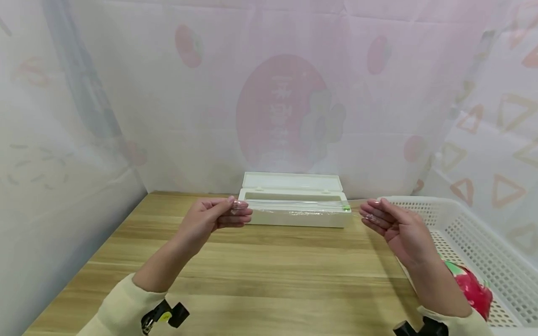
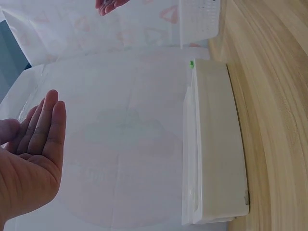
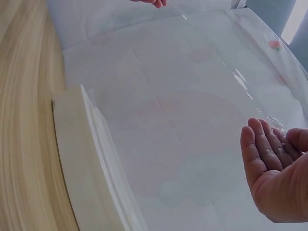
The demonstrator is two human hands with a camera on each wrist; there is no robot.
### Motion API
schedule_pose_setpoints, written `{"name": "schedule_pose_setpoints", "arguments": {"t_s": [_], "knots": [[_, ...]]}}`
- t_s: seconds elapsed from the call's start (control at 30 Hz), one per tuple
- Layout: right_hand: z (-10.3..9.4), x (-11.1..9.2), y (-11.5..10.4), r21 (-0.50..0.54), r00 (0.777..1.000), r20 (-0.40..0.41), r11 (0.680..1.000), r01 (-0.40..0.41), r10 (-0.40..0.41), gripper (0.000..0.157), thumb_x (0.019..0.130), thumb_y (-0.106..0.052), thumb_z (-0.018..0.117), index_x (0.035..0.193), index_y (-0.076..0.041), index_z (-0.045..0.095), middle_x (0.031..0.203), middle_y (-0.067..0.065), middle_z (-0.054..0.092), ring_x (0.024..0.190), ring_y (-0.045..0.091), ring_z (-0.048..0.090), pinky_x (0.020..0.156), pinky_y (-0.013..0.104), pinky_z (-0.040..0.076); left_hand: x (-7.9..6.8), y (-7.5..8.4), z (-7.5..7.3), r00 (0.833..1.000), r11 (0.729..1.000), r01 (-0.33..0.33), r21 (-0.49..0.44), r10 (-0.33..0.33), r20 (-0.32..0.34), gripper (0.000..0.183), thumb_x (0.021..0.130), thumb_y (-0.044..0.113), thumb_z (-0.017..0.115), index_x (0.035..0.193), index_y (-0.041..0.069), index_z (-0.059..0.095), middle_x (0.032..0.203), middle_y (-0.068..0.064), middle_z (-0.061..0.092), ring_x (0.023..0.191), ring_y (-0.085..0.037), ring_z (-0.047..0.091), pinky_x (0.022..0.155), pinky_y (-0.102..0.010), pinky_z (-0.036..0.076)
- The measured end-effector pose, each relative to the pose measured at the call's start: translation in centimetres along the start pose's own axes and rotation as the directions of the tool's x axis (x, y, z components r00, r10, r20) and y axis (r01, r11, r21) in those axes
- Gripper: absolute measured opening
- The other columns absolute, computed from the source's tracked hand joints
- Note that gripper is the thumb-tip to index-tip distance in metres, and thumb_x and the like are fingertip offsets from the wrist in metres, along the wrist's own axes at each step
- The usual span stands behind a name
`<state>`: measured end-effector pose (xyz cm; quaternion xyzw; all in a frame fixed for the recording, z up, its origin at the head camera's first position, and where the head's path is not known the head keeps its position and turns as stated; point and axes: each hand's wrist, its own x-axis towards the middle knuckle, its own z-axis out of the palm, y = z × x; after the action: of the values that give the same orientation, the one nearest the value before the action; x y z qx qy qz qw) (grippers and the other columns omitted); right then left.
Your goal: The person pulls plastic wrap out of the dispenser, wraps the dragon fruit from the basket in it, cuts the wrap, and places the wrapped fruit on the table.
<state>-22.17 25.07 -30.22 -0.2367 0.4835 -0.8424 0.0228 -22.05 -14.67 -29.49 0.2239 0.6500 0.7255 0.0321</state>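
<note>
A clear sheet of plastic wrap (image 1: 302, 205) is stretched between both hands, catching the light along its edge. My left hand (image 1: 216, 214) pinches one end between thumb and fingers. The other end is pinched by my right hand (image 1: 399, 228), its palm turned inward. Behind the film stands a long white wrap dispenser box (image 1: 294, 219), its lid (image 1: 293, 181) raised. A small green slider (image 1: 346, 207) sits at the box's right end. In the right wrist view, the film (image 3: 240, 79) runs up from the right hand (image 3: 279, 168) toward the left.
A white perforated basket (image 1: 483, 228) stands at the right beside my right forearm. In it lies a shiny red and green item (image 1: 470, 287), partly hidden by that arm. The wooden table (image 1: 260, 280) meets a printed cloth backdrop (image 1: 210, 116) behind the box.
</note>
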Motion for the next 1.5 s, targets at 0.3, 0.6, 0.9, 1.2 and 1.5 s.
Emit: {"name": "schedule_pose_setpoints", "arguments": {"t_s": [0.3, 0.6, 0.9, 1.2, 1.5], "knots": [[0.8, -1.2, -0.8, -0.021, 0.997, 0.047, 0.998, 0.062, -0.061, 0.038, 0.106, -0.004, 0.034, 0.108, 0.006, 0.070, 0.105, 0.016, 0.071, 0.101, 0.026, 0.068, 0.089, 0.037, 0.053, -1.0, 1.2, 0.4, 0.997, 0.998, -0.060, 0.000, 0.060, 0.038, 0.035, 0.103, 0.009, 0.046, 0.117, -0.022, 0.056, 0.099, -0.011, 0.073, 0.092, -0.024, 0.071, 0.083, -0.041, 0.055], [1.0, -2.0, -1.7, -0.012, 0.990, 0.092, 0.994, 0.106, -0.104, 0.040, 0.106, -0.002, 0.029, 0.114, 0.012, 0.066, 0.110, 0.020, 0.068, 0.105, 0.029, 0.066, 0.090, 0.039, 0.052, -1.7, 2.1, 0.8, 0.992, 0.994, -0.109, 0.031, 0.107, 0.065, 0.032, 0.103, 0.008, 0.046, 0.112, -0.018, 0.061, 0.099, -0.013, 0.072, 0.093, -0.026, 0.070, 0.082, -0.042, 0.055], [1.0, -2.4, -2.2, 0.025, 0.983, 0.132, 0.992, 0.122, -0.125, 0.043, 0.106, 0.002, 0.024, 0.116, 0.014, 0.063, 0.112, 0.023, 0.067, 0.105, 0.031, 0.065, 0.090, 0.040, 0.052, -2.0, 2.8, 1.0, 0.983, 0.987, -0.158, 0.030, 0.154, 0.099, 0.030, 0.103, 0.004, 0.043, 0.109, -0.016, 0.064, 0.098, -0.014, 0.072, 0.093, -0.027, 0.070, 0.082, -0.042, 0.055], [0.7, -2.6, -1.9, -0.012, 0.975, 0.178, 0.991, 0.135, -0.130, 0.044, 0.104, 0.007, 0.022, 0.114, 0.014, 0.064, 0.108, 0.024, 0.067, 0.103, 0.032, 0.066, 0.089, 0.040, 0.052, -2.2, 3.0, 0.9, 0.978, 0.979, -0.186, 0.077, 0.177, 0.110, 0.027, 0.103, 0.007, 0.047, 0.104, -0.004, 0.072, 0.096, -0.014, 0.073, 0.089, -0.030, 0.071, 0.080, -0.042, 0.056], [1.4, -3.5, -2.0, -0.257, 0.981, 0.055, 0.947, 0.193, -0.185, 0.034, 0.101, 0.011, 0.034, 0.109, 0.014, 0.067, 0.100, 0.021, 0.071, 0.092, 0.028, 0.070, 0.082, 0.038, 0.055, -2.6, 3.2, 1.1, 0.980, 0.956, -0.189, 0.224, 0.171, 0.099, 0.029, 0.101, 0.005, 0.049, 0.101, -0.020, 0.065, 0.092, -0.016, 0.073, 0.084, -0.031, 0.071, 0.075, -0.039, 0.058]]}}
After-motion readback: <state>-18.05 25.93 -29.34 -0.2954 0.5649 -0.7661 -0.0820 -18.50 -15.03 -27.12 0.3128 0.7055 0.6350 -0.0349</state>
